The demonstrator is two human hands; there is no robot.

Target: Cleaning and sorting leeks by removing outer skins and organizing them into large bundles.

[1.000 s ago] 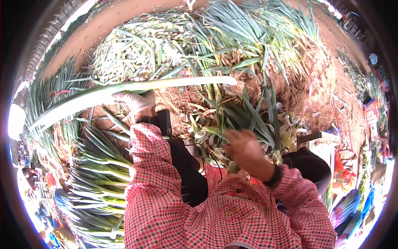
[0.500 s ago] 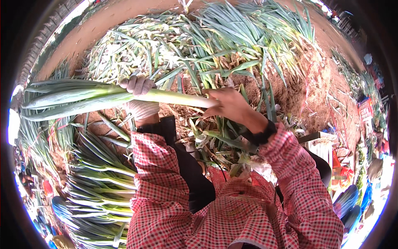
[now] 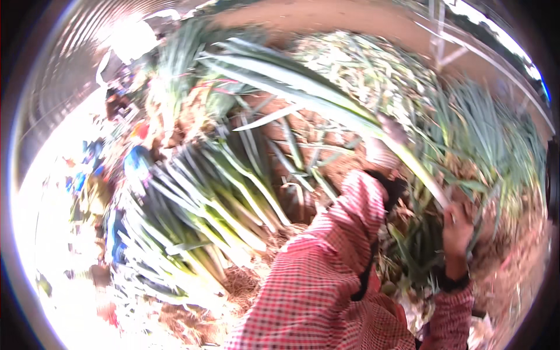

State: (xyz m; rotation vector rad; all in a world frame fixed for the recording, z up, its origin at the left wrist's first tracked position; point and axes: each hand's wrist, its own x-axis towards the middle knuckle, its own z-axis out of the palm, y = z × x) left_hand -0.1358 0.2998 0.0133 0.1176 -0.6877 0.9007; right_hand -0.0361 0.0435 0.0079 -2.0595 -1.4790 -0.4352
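My left hand [image 3: 389, 143], in a pale glove, is closed round the middle of a large green onion [image 3: 326, 104]. Its long green leaves stretch to the upper left, and its white shank slants down to the right. At the white end, the bare fingers of my right hand [image 3: 457, 226] are curled round the tip, somewhat blurred by motion. To the left of my arms lies a row of large green onions [image 3: 198, 204], their white ends toward me.
A heap of pale leaf scraps [image 3: 379, 64] lies beyond my left hand. Standing green onions [image 3: 496, 140] fill the far right, and a tied bundle [image 3: 175, 76] stands at the upper left. Loose leaves [image 3: 297, 154] lie on brown soil. Bright glare washes out the left side.
The view has swung left, bringing the laid-out row further into sight. The held onion now slants from upper left to lower right. Both hands stay on it.
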